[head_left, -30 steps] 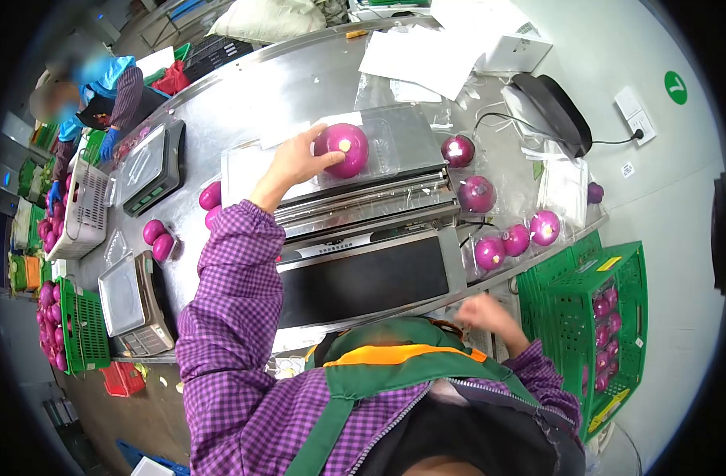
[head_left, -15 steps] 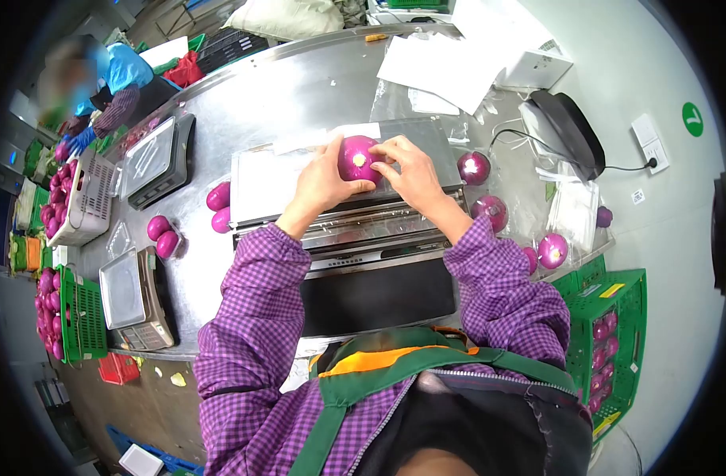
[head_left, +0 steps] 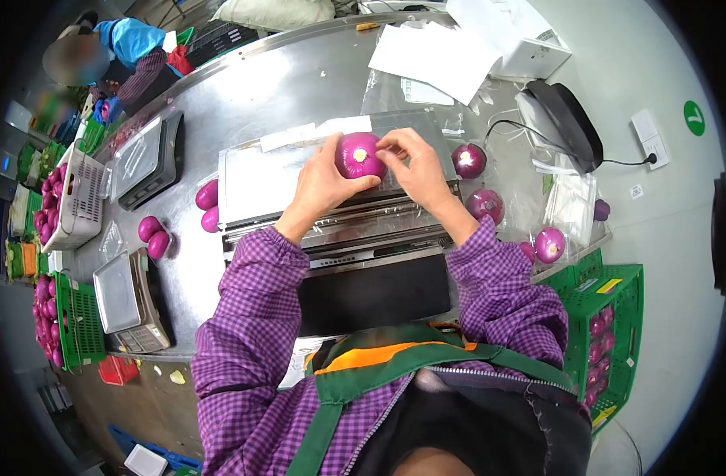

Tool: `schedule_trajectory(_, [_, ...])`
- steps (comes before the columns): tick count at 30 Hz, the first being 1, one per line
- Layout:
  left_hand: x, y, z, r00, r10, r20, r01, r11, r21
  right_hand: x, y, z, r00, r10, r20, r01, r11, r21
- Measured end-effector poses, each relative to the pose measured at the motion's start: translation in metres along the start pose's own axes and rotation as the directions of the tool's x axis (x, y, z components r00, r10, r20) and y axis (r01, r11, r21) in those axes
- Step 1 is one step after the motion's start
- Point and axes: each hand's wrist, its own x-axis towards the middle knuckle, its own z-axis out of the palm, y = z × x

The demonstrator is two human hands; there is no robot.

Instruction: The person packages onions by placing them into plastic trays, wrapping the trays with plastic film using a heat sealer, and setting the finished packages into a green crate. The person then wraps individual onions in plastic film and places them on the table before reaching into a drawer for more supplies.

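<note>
A round red onion (head_left: pixel 353 165) with a pale cut end facing up stands over the flat plate of a wrapping machine (head_left: pixel 248 186). Curled around its left side, my left hand (head_left: pixel 321 181) grips it, with the thumb along the near side. At the onion's right edge my right hand (head_left: pixel 420 170) has thumb and fingers drawn together in a pinch. Whatever those fingertips hold is too small to make out. A red onion (head_left: pixel 468 161) lies to the right of the machine, and a pair of red onions (head_left: pixel 207 194) sits at its left edge.
Two scales, a near one (head_left: pixel 118 293) and a far one (head_left: pixel 140 155), stand on the metal table (head_left: pixel 299 71) at left. A green crate (head_left: pixel 81 317) and a white crate (head_left: pixel 81 198) hold onions. A black device (head_left: pixel 569 127) sits at right. A co-worker (head_left: pixel 132 55) is at the far left.
My right hand has drawn slightly away from the onion's top toward its right edge. My left hand keeps its grip. The view has shifted a little, and the co-worker has moved.
</note>
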Motion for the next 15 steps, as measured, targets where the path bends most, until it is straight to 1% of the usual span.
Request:
schedule_trajectory(2, [0.000,0.001,-0.002,1.000,0.004,0.011,-0.004,1.000,0.011,-0.003,-0.006,0.006,0.993,-0.111,0.047,0.119,0.973,-0.200])
schedule_trajectory(7, [-0.002,0.004,-0.007,0.999,-0.006,0.039,0.005,1.000,0.018,0.001,0.007,0.013,0.984,-0.176,0.024,0.176,0.946,-0.273])
schedule_trajectory(9, [-0.002,0.003,-0.011,0.999,0.013,0.052,-0.015,0.999,0.042,0.000,0.010,0.011,0.997,-0.061,-0.038,0.053,0.980,-0.192])
schedule_trajectory(10, [-0.002,0.003,-0.012,0.997,0.031,0.066,-0.035,0.997,0.064,0.000,0.010,0.007,0.997,-0.065,-0.034,0.057,0.979,-0.193])
schedule_trajectory(11, [-0.003,0.001,-0.014,0.998,0.030,0.063,-0.034,0.998,0.061,-0.002,0.011,0.001,0.996,-0.024,-0.090,0.009,0.988,-0.155])
schedule_trajectory(12, [-0.005,-0.001,-0.016,0.999,0.019,0.044,-0.020,1.000,0.025,-0.005,0.012,-0.005,0.989,0.022,-0.146,-0.039,0.993,-0.113])
schedule_trajectory(14, [-0.006,-0.007,-0.023,1.000,0.008,0.030,-0.007,1.000,-0.016,-0.013,0.013,-0.022,0.976,0.107,-0.191,-0.117,0.992,-0.042])
schedule_trajectory(15, [-0.006,-0.012,-0.029,1.000,-0.018,-0.013,0.017,0.999,-0.045,-0.019,0.019,-0.030,0.966,0.151,-0.211,-0.145,0.989,0.041])
